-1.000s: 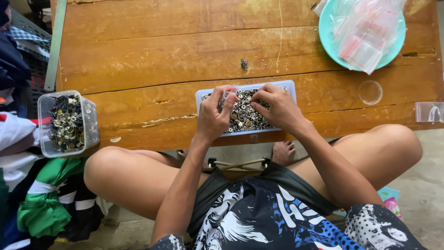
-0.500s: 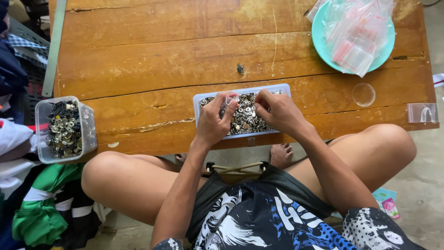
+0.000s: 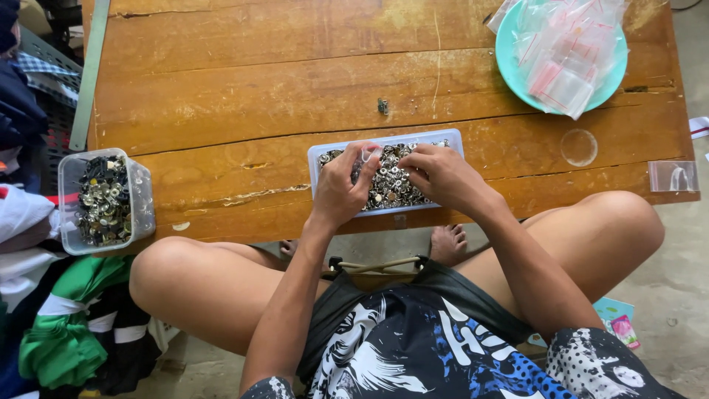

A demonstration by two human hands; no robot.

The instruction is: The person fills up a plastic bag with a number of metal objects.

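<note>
A shallow pale tray [image 3: 443, 138] full of small metal parts [image 3: 391, 185] sits on the wooden table [image 3: 258, 96] right in front of me. My left hand [image 3: 341, 188] hovers over the tray's left half and pinches a small clear plastic bag [image 3: 367, 153] between thumb and fingers. My right hand [image 3: 442, 176] rests over the right half, fingers curled down into the metal parts; whether it holds one is hidden.
A clear plastic box [image 3: 103, 199] of dark and silver parts stands at the table's left edge. A teal plate [image 3: 517, 74] heaped with small clear bags lies at the back right. One loose bag [image 3: 672, 176], a clear lid [image 3: 578, 147] and a stray metal part [image 3: 382, 106] lie on the wood. Clothes pile at left.
The view has shifted a little, so the table sits higher and further left. Both hands stay over the tray; the left hand has lifted slightly with the small bag.
</note>
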